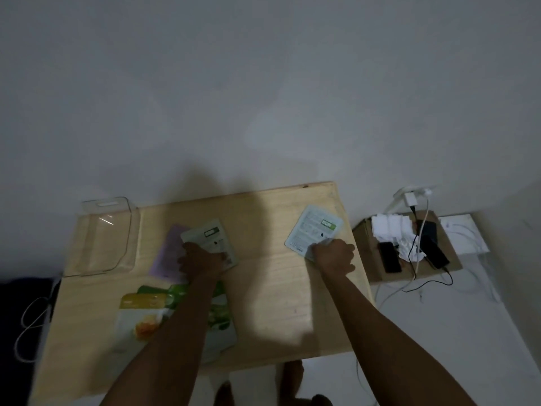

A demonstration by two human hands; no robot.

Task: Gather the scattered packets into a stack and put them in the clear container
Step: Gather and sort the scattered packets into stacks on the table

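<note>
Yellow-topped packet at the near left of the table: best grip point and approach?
Judging by pose: the yellow-topped packet lies flat, its right part under the green packet and left forearm. Pinch its free left edge, coming from the left, then slide it out; sliding toward the table edge may help.

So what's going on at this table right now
A person is collecting flat packets off a wooden table. The left hand presses on a pale packet lying over a purple packet, and the right hand grips the corner of another pale packet near the right edge. A yellow packet and a green packet lie nearer the person. The clear container at the far left holds nothing yet.
</note>
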